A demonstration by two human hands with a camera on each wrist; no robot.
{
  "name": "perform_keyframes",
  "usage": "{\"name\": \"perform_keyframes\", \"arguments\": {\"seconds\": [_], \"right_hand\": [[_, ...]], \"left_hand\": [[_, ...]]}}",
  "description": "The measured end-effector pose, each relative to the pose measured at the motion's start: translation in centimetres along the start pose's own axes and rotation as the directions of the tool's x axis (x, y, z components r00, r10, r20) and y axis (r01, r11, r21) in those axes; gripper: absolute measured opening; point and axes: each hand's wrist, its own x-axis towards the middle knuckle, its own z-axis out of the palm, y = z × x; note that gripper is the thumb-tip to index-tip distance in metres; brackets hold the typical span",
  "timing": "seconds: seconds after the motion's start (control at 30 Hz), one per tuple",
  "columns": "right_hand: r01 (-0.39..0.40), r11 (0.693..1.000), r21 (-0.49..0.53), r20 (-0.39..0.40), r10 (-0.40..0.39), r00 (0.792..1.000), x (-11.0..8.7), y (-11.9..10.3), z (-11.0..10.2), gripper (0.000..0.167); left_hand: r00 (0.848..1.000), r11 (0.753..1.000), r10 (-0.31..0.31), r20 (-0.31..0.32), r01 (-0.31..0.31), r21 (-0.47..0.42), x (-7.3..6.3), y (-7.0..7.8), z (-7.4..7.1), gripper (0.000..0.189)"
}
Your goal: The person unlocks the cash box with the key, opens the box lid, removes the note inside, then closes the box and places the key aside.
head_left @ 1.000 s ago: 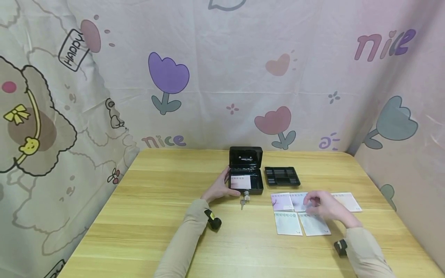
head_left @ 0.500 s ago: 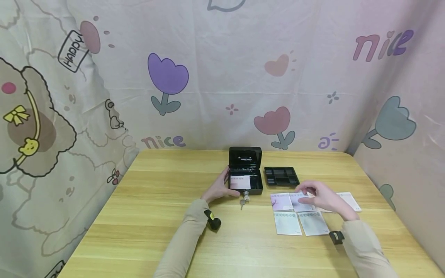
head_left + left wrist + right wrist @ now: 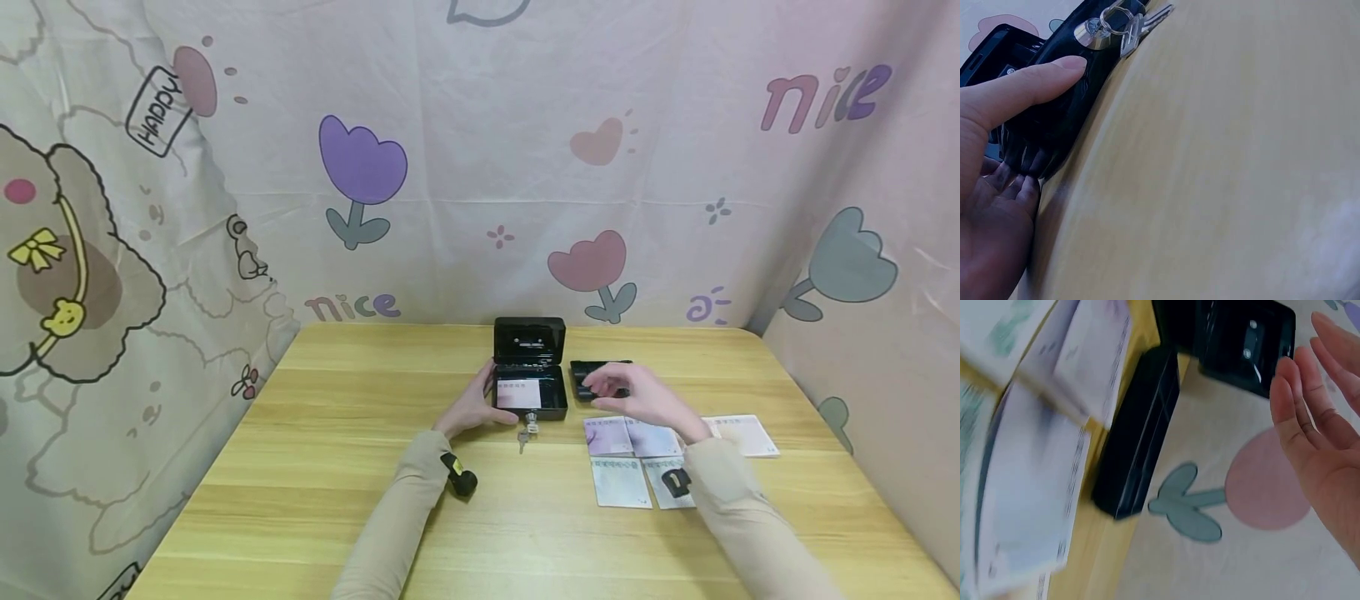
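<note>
A black metal cash box [image 3: 558, 390] stands with its lid up, and a pinkish printed paper slip [image 3: 519, 393] lies inside at the left. My left hand [image 3: 474, 408] grips the box's front left corner; the left wrist view shows the thumb [image 3: 1041, 84] on its front and the fingers at its side. Keys [image 3: 1135, 34] hang on a ring from the lock. Above the black compartment tray [image 3: 581, 383], my right hand [image 3: 641, 396] hovers with bent fingers, partly covering it. In the right wrist view I see nothing between these fingers [image 3: 1319, 412].
Several printed paper slips or stacks, including a purple one [image 3: 607, 436], a pale one [image 3: 621, 482] and a pinkish one [image 3: 750, 435], lie right of the box on the wooden table [image 3: 337, 467]. A patterned cloth [image 3: 450, 250] hangs behind.
My right hand has moved left and away from me, from over the paper slips to over the compartment tray. My left hand has stayed on the cash box.
</note>
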Motion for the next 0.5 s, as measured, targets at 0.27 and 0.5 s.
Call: {"name": "perform_keyframes", "arguments": {"seconds": [0.27,0.5], "right_hand": [[-0.002,0.996,0.088,0.056,-0.003,0.998,2.9,-0.5,1.5,0.034],[-0.041,0.993,0.112,0.107,0.029,0.994,5.3,-0.4,3.2,0.041]], "left_hand": [[1.000,1.000,0.014,-0.001,-0.014,-0.005,0.1,0.0,0.1,0.127],[1.000,1.000,0.023,-0.003,-0.023,-0.018,0.1,-0.1,0.1,0.126]]}}
